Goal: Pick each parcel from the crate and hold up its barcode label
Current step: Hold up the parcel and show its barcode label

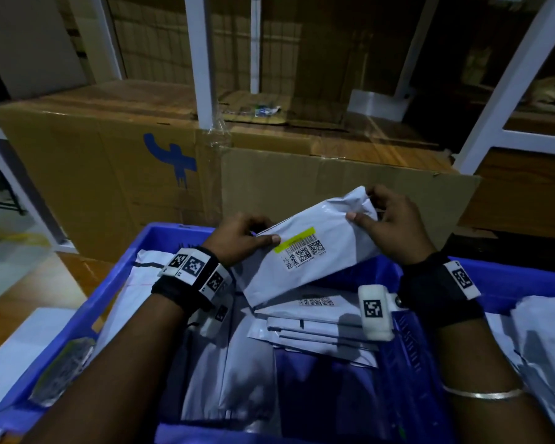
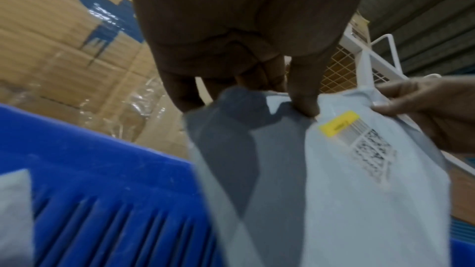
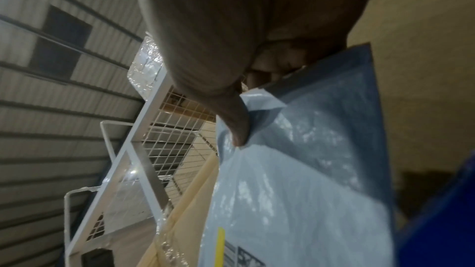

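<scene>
A white poly-mailer parcel (image 1: pixel 314 245) is held tilted above the blue crate (image 1: pixel 116 277), its barcode label (image 1: pixel 302 251) with a yellow strip facing me. My left hand (image 1: pixel 241 241) pinches the parcel's left edge, thumb on top. My right hand (image 1: pixel 394 225) pinches its upper right corner. In the left wrist view the label (image 2: pixel 359 139) shows below the thumb of my left hand (image 2: pixel 303 100), with the parcel (image 2: pixel 334 200) hanging down. In the right wrist view the thumb of my right hand (image 3: pixel 239 129) presses on the parcel (image 3: pixel 308 180). Several more white parcels (image 1: pixel 311 328) lie in the crate.
A big cardboard box (image 1: pixel 109 174) with a blue logo stands right behind the crate. White rack posts (image 1: pixel 202 59) rise behind it. More mailers (image 1: pixel 545 347) are piled outside the crate at right. A white wire-mesh cage (image 3: pixel 164 149) shows in the right wrist view.
</scene>
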`<state>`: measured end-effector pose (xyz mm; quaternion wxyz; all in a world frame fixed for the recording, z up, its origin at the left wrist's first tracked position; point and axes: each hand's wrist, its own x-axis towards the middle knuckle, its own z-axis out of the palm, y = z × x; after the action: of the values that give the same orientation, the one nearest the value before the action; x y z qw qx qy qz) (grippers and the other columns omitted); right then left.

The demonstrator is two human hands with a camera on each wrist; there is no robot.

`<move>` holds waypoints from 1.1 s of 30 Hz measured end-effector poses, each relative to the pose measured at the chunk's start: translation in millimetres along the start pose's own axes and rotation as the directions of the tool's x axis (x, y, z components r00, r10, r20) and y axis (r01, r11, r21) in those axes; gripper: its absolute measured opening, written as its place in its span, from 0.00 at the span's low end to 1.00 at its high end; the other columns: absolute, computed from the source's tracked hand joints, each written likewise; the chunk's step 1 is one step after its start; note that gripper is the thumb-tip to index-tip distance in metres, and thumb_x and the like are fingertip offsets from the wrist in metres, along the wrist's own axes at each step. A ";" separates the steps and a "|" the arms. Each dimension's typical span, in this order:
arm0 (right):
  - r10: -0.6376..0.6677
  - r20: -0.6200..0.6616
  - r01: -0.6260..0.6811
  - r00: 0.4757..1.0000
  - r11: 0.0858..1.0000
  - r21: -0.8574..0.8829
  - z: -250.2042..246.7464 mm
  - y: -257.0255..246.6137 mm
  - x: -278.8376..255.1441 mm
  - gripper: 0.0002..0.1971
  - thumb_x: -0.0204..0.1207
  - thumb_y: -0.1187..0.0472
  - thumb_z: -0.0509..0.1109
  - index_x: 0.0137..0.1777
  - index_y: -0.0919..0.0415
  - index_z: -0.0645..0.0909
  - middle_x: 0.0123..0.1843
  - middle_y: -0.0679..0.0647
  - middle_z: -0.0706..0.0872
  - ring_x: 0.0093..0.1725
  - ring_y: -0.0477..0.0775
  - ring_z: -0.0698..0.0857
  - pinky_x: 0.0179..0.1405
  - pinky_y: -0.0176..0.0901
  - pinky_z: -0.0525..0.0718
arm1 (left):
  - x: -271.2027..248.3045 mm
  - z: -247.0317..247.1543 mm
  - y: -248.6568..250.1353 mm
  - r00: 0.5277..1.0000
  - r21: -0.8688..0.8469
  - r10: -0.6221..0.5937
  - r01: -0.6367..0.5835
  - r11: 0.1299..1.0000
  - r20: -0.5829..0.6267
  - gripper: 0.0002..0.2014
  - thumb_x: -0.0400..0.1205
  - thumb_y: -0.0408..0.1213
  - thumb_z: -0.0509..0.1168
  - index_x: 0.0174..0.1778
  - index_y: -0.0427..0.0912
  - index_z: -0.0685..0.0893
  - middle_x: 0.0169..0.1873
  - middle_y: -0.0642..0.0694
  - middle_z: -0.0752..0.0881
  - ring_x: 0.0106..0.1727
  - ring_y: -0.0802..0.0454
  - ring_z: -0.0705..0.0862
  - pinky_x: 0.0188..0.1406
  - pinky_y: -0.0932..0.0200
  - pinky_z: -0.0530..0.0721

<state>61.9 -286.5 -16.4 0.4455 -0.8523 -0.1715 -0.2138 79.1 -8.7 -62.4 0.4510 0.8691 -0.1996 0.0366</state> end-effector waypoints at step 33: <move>0.112 0.402 -0.011 0.909 0.969 -0.245 1.4 28.1 -3.6 0.05 0.71 0.60 0.80 0.45 0.53 0.90 0.41 0.45 0.91 0.40 0.40 0.86 0.41 0.38 0.78 | -3.2 -17.7 -3.6 0.985 0.055 -0.097 0.106 0.993 -0.142 0.09 0.78 0.43 0.74 0.33 0.46 0.88 0.17 0.59 0.80 0.22 0.66 0.74 0.28 0.60 0.72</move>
<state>72.7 -300.9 -38.2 0.3005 -0.9302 -0.2079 -0.0340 79.5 8.2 -55.5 0.4378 0.8872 -0.1217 0.0802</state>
